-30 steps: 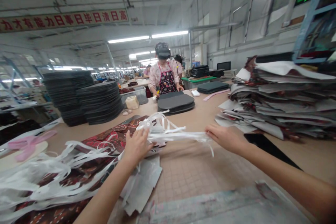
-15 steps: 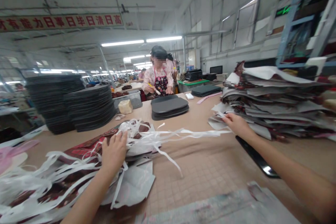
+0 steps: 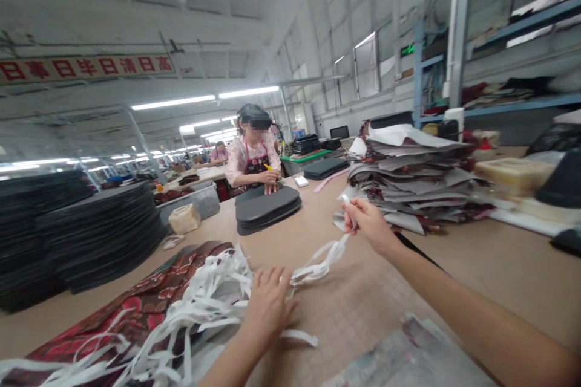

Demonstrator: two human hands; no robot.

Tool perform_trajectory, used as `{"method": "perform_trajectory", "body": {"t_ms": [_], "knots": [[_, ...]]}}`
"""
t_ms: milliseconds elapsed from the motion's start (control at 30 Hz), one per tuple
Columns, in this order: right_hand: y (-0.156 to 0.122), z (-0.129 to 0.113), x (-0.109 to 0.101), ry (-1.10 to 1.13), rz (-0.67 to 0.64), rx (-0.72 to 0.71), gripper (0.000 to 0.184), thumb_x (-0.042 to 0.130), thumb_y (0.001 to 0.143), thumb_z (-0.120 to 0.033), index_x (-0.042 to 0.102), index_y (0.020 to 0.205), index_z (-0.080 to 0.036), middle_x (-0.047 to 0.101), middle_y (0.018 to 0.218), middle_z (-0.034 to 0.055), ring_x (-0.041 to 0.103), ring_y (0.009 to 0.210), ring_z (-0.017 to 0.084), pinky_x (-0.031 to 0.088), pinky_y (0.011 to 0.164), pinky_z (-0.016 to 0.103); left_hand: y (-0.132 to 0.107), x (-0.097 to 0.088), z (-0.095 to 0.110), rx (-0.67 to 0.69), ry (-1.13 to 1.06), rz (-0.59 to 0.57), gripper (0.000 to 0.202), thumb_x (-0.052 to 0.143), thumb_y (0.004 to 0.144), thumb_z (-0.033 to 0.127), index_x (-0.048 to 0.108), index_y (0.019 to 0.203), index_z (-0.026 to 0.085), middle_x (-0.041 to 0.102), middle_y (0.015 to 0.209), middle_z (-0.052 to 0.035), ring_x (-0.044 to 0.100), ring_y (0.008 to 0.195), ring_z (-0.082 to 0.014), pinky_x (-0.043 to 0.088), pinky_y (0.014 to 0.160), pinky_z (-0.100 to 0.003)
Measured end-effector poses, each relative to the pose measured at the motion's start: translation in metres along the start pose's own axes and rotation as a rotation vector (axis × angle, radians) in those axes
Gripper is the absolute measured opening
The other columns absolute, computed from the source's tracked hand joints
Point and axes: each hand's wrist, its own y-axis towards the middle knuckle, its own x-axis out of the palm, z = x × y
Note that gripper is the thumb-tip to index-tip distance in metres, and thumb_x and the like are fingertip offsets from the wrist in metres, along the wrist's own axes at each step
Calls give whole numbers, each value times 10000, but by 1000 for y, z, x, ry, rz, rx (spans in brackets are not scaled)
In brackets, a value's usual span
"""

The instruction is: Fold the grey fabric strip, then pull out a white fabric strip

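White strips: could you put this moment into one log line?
right hand: pinching white strips, raised | left hand: flat on the strip pile | table: stacked sheets beyond

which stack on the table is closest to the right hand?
The mixed grey-and-patterned sheet stack, right beside the right hand pinching the white strips. The dark pad stacks sit farther: one by the co-worker, others far left.

Left hand (image 3: 269,308) flat, fingers spread (palm down), right hand (image 3: 368,225) raised — grip pinched closed, arm outstretched.
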Motion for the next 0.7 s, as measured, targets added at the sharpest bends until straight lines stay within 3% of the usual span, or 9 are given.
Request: {"method": "perform_trajectory", "body": {"t_ms": [133,267,433,533,700], "knots": [[-4,-13,-1,118,27,-35,404,562,764,-559,485,872,-177,541,566,-44,565,464,128,415,402,203,27,26,13,47,25,39,428,483,898,269,450,1305,143,507,1299,-120,467,1178,-277,328,1018,-455],[-1,-24,-7,178,58,-97,420,615,742,-566,496,839,-175,561,562,-34,567,462,129,409,390,195,44,39,3,75,68,16,329,345,894,76,589,1105,135,627,1039,-110,577,982,-271,442,851,-407],[-1,-34,-12,198,113,-200,360,641,776,-505,538,801,-161,636,638,28,619,568,158,420,415,189,61,34,-28,-55,62,76,437,343,869,31,480,1265,154,620,1069,-101,601,970,-245,471,774,-334],[-2,-33,-11,211,127,-188,346,631,793,-495,564,827,-157,668,722,57,636,646,173,460,460,204,67,30,-44,-128,35,120,491,346,863,25,425,1323,177,609,1105,-99,601,984,-236,465,786,-330],[-4,-22,-2,239,25,-42,421,670,714,-546,565,836,-157,669,742,61,640,705,184,519,566,253,66,32,-37,-149,-37,117,353,414,859,99,581,1167,146,620,1088,-136,571,1036,-294,427,873,-437]]}}
